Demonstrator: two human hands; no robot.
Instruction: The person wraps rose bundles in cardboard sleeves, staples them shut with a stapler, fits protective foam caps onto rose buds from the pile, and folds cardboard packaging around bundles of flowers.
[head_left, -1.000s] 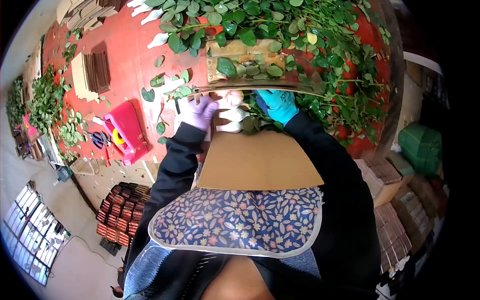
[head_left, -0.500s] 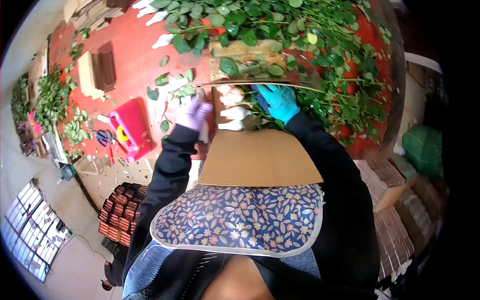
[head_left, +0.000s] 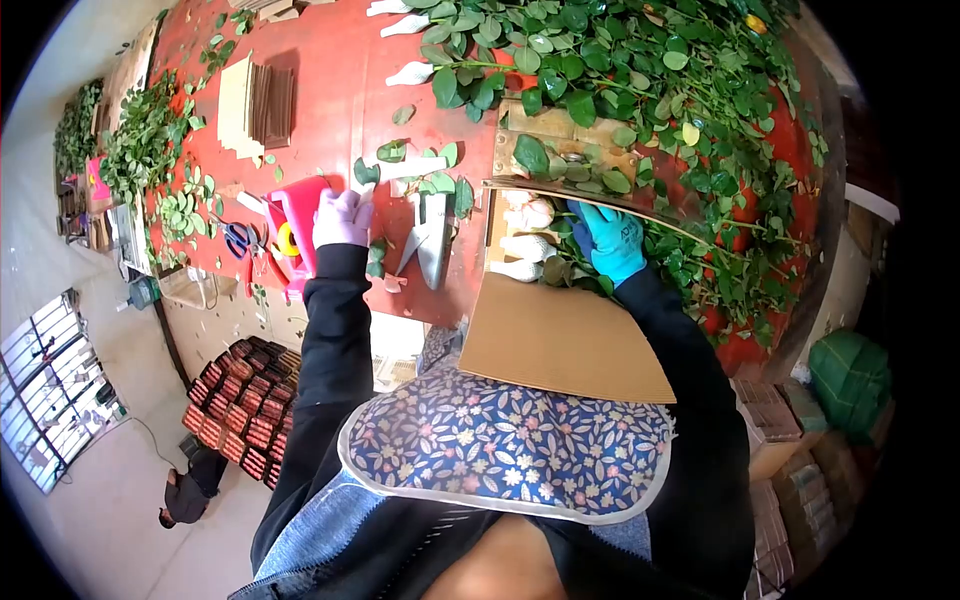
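My left hand, in a lilac glove, is at the top edge of a pink tape dispenser with a yellow roll; its fingers are curled and what they hold, if anything, is hidden. My right hand, in a blue glove, presses on rose stems beside a raised cardboard flap, fingers bent over something hidden. Rose heads, some in white net sleeves, lie between the flap and a cardboard sheet near my apron. Grey-bladed shears lie between my hands.
Leafy stems cover the table's far right. Stacked cardboard pieces, scissors and loose leaves lie on the red table at left. Boxes stand at lower right. A person is in the left background.
My left hand has left the flap's left end and moved left to the pink dispenser, uncovering the shears. My right hand stays at the stems. The view has shifted left.
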